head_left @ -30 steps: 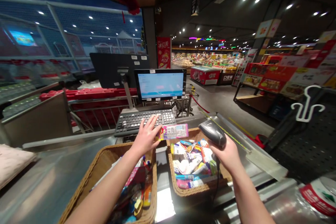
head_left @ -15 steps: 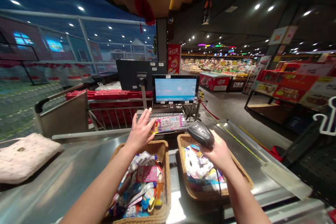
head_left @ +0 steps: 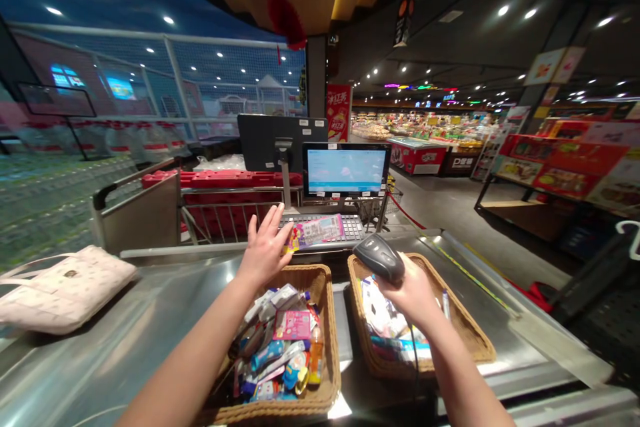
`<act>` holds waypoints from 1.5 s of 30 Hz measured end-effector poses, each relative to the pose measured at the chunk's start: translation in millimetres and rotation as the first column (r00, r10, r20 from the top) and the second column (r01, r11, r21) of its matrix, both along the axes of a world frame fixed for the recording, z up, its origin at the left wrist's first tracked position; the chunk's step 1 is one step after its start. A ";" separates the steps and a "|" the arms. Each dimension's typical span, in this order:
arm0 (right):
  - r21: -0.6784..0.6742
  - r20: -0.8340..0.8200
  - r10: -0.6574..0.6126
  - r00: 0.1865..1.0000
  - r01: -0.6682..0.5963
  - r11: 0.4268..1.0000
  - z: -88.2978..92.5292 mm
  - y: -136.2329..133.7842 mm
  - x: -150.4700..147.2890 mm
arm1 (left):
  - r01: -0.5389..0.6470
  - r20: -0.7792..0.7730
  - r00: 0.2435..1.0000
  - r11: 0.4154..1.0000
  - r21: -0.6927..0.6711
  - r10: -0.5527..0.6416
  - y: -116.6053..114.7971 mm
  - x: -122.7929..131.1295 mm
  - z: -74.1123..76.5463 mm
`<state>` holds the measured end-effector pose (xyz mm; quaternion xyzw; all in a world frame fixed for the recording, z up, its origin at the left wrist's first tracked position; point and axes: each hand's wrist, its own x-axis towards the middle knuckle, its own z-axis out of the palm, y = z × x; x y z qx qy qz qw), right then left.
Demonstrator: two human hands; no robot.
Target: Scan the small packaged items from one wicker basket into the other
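Observation:
My left hand [head_left: 266,248] is over the far end of the left wicker basket [head_left: 334,340]. Its thumb side grips the near end of a flat, colourful pink-and-yellow packet [head_left: 320,231], while the other fingers stretch forward. The packet is in front of the keyboard [head_left: 354,228] and covers part of it. My right hand [head_left: 413,290] is wrapped round a black barcode scanner [head_left: 379,259], its head tilted toward the packet. Below it stands the right wicker basket [head_left: 470,310], partly hidden by my forearm. Mixed small packaged goods lie in both baskets.
A lit monitor [head_left: 347,171] stands behind the keyboard, with a second dark screen [head_left: 260,141] to its left. A pale pink handbag [head_left: 75,287] lies on the metal counter [head_left: 170,320]. The scanner's cable [head_left: 415,353] hangs down past the right basket.
The view has shifted slightly left, so the surroundings appear farther right. My left hand and the packet have moved a little left relative to the keyboard. My right hand still holds the scanner.

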<state>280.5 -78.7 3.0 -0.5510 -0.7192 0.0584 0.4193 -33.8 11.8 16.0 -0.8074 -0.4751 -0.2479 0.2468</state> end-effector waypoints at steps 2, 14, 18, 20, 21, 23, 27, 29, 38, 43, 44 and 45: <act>-0.005 0.004 0.008 1.000 -0.008 1.000 -0.4 -0.1 -1.8 | -0.002 0.002 1.000 1.000 0.003 0.002 0.3 -2.3 -0.5; 0.011 0.030 0.023 0.999 -0.023 1.000 0.1 -1.5 -9.2 | -0.019 0.018 1.000 1.000 -0.011 0.019 0.5 -12.1 -3.3; -0.011 0.020 0.005 1.000 -0.005 1.000 1.1 -1.7 -12.7 | -0.024 0.029 0.999 1.000 -0.013 0.024 0.5 -15.5 -2.7; -0.018 0.019 0.001 1.000 -0.001 1.000 1.0 -1.3 -14.8 | -0.019 0.032 0.999 1.000 -0.012 0.020 0.8 -17.6 -2.9; -0.018 0.018 0.003 1.000 -0.003 1.000 0.7 -0.9 -16.0 | -0.017 0.033 0.999 1.000 -0.013 0.017 1.0 -18.7 -3.0; -0.014 0.013 0.010 1.000 -0.010 1.000 -0.1 -0.4 -18.4 | -0.011 0.038 0.999 1.000 -0.014 0.012 1.2 -21.1 -3.2; -0.027 -0.004 0.008 1.000 -0.008 1.000 -1.3 -1.0 -24.2 | -0.017 0.050 0.999 1.000 -0.023 0.018 0.8 -26.8 -3.0; -0.047 -0.011 -0.007 1.000 0.006 0.999 -1.0 -2.3 -27.7 | -0.024 0.053 0.998 0.999 -0.031 0.026 0.5 -30.2 -3.0; -0.062 0.006 0.012 1.000 -0.012 0.998 2.9 -9.6 -43.9 | -0.013 0.068 0.998 0.999 -0.044 0.016 1.9 -51.1 -6.5; -0.069 0.004 0.019 1.000 -0.019 0.997 4.2 -12.3 -52.7 | -0.018 0.081 0.997 0.999 -0.051 0.022 0.0 -61.3 -10.2; -0.071 0.004 0.018 1.000 -0.018 0.997 4.0 -12.6 -54.3 | -0.023 0.080 0.996 0.998 -0.055 0.027 -0.7 -63.2 -11.1; -0.071 0.004 0.016 1.000 -0.016 0.997 3.6 -12.8 -55.7 | -0.026 0.080 0.996 0.998 -0.058 0.031 -1.5 -65.0 -12.1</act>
